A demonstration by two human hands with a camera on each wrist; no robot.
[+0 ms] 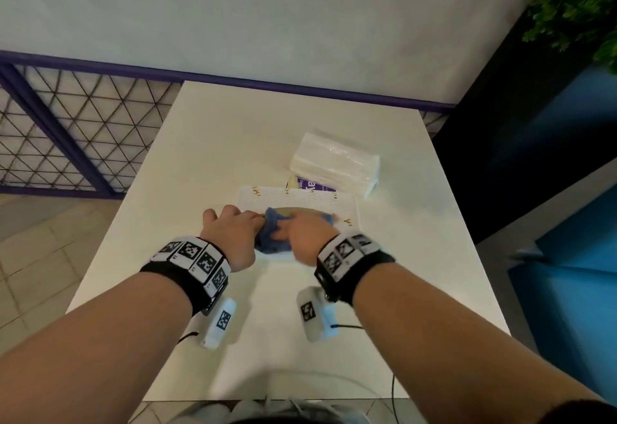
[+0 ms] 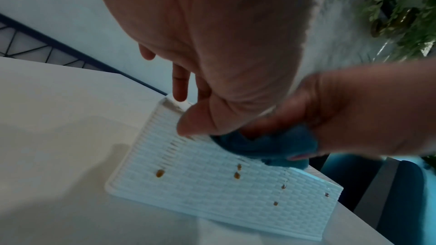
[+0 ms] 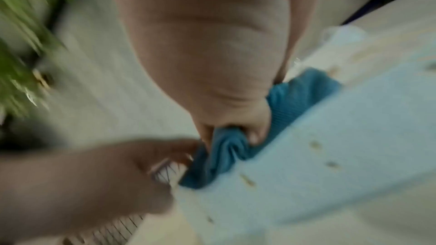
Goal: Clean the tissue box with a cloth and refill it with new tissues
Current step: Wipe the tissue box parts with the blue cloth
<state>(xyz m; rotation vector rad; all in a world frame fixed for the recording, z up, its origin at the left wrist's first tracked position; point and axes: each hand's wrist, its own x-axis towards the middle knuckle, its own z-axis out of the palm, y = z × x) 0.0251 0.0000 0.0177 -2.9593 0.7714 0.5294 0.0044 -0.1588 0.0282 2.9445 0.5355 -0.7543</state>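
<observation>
A white woven-pattern tissue box (image 1: 300, 201) lies in the middle of the table, with brown spots (image 2: 236, 175) on its near side. My left hand (image 1: 238, 225) grips the box's left end, thumb on the near face and fingers (image 2: 179, 88) over the far edge. My right hand (image 1: 305, 231) holds a bunched blue cloth (image 1: 272, 236) and presses it on the box's top front edge, right beside the left thumb. The right wrist view is blurred; it shows fingers curled into the cloth (image 3: 226, 150). A wrapped pack of new tissues (image 1: 335, 161) lies behind the box, to the right.
A purple-printed wrapper (image 1: 315, 186) shows between the box and the tissue pack. The white table (image 1: 207, 143) backs onto a purple-railed mesh fence (image 1: 66, 130) and a pale wall. A blue seat (image 1: 574, 256) and a green plant (image 1: 581, 3) stand at the right.
</observation>
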